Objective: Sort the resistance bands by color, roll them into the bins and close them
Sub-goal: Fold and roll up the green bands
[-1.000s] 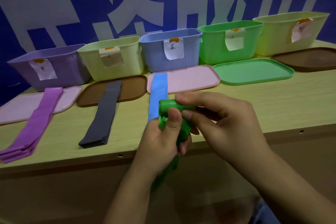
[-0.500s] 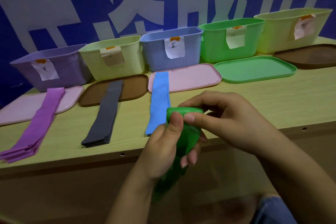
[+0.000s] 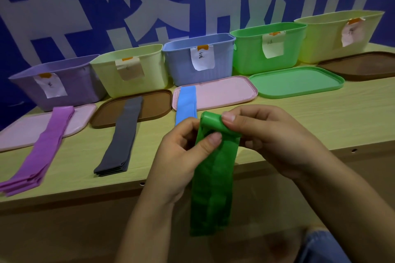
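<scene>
Both hands hold a green resistance band [image 3: 212, 179] in front of the table edge. Its top end is curled into a small roll, and the rest hangs straight down. My left hand [image 3: 181, 156] pinches the band just under the roll with thumb on top. My right hand [image 3: 267, 136] grips the roll from the right. On the table lie a purple band [image 3: 42, 149], a dark grey band [image 3: 121, 141] and a blue band [image 3: 186, 104], partly hidden behind my left hand. The green bin [image 3: 252, 57] stands open at the back.
A row of open labelled bins lines the back: purple [image 3: 79, 89], pale yellow [image 3: 154, 70], blue [image 3: 222, 66], green, pale yellow [image 3: 320, 40]. Lids lie in front: pink [image 3: 21, 132], brown [image 3: 154, 104], pink [image 3: 226, 92], green [image 3: 297, 81], brown [image 3: 363, 64]. A blue wall stands behind.
The hands rose a little with the green band. The band now hangs flatter and longer below the roll, and the view has shifted slightly.
</scene>
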`<state>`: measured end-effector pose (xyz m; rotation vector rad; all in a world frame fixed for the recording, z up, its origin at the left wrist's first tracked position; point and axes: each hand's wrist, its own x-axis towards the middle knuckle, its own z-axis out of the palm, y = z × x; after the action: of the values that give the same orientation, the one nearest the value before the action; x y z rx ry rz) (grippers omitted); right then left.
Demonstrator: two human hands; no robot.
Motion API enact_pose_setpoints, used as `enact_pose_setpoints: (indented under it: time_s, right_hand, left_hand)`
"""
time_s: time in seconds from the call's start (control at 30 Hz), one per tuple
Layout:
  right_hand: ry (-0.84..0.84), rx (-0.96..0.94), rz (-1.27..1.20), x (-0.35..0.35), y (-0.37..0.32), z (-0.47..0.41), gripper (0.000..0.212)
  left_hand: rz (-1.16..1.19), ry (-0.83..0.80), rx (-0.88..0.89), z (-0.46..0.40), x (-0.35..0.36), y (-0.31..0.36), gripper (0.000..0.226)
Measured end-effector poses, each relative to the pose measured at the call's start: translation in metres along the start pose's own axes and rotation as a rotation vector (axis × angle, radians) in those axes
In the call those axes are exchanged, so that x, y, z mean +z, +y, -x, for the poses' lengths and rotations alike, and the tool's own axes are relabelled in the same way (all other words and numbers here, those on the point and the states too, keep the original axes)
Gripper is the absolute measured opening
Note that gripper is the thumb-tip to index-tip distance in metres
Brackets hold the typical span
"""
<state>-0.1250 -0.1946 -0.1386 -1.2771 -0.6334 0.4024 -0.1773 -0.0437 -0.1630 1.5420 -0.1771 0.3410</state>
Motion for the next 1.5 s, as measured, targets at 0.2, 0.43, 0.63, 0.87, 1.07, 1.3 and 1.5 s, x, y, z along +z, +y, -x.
enact_pose_setpoints:
  time_s: [0.2, 0.43, 0.63, 0.87, 1.07, 1.3, 1.5]
  right_hand:
    - [-0.038, 0.164, -0.079, -0.004, -0.001, 0.0, 0.036]
    - [-0.027, 0.15, -0.038, -0.002, -0.006, 0.001, 0.022]
    - [0.082, 0.021, 0.133, -0.006, -0.012, 0.003, 0.025]
    - [0.122, -0.05, 0.289, -0.005, -0.009, 0.001, 0.002]
    - [0.137, -0.089, 0.45, -0.005, -0.01, -0.005, 0.002]
    - [0.121, -0.215, 0.642, -0.014, -0.024, -0.007, 0.005]
    - [0.113, -0.298, 0.745, -0.009, -0.017, -0.007, 0.012]
  left_hand:
    - [0.23, 0.015, -0.071, -0.001, 0.003, -0.002, 0.019]
    - [0.373, 0.034, -0.13, 0.001, 0.004, -0.006, 0.016]
    - [0.402, 0.028, -0.247, 0.001, -0.002, -0.017, 0.053]
    - [0.433, -0.317, -0.253, -0.006, 0.007, -0.017, 0.057]
    - [0.401, -0.352, -0.302, 0.0, 0.024, -0.022, 0.033]
    - [0.284, -0.251, -0.212, 0.002, 0.026, -0.015, 0.027]
    - [0.183, -0.119, -0.093, 0.006, 0.026, -0.013, 0.068]
